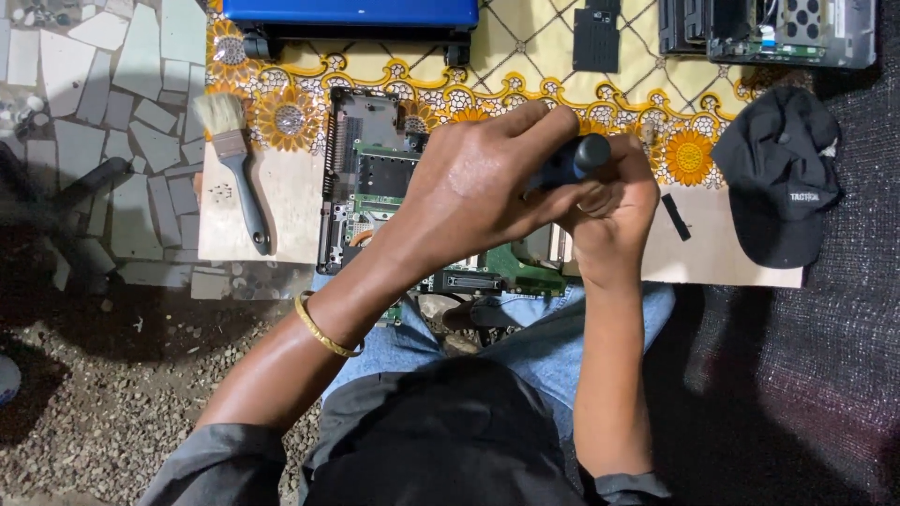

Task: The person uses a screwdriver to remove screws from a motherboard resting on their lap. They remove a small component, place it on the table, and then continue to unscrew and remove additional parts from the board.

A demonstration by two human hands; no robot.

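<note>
The person sits with knees under a low wooden worktop, both hands gathered over an opened laptop base whose green circuit board lies bare. The left hand reaches across from the left and closes around the dark handle of a screwdriver, fingers wrapped over its top end. The right hand sits just beneath and beside it, curled in against the tool's lower part; from here I cannot tell whether it grips the shaft or only steadies it, as the tip is hidden behind the hands. A gold bangle circles the left wrist.

The laptop base rests partly on the bare wood and partly on a yellow flowered cloth that covers the far half of the worktop. To the left of it lies a paintbrush with pale bristles and a dark grey handle, well apart from the hands. A black cap sits at the right edge. Further back, a blue laptop lid lies along the far edge, with a small black cover panel and another gutted chassis to its right. A short black strip lies just right of the right hand.
</note>
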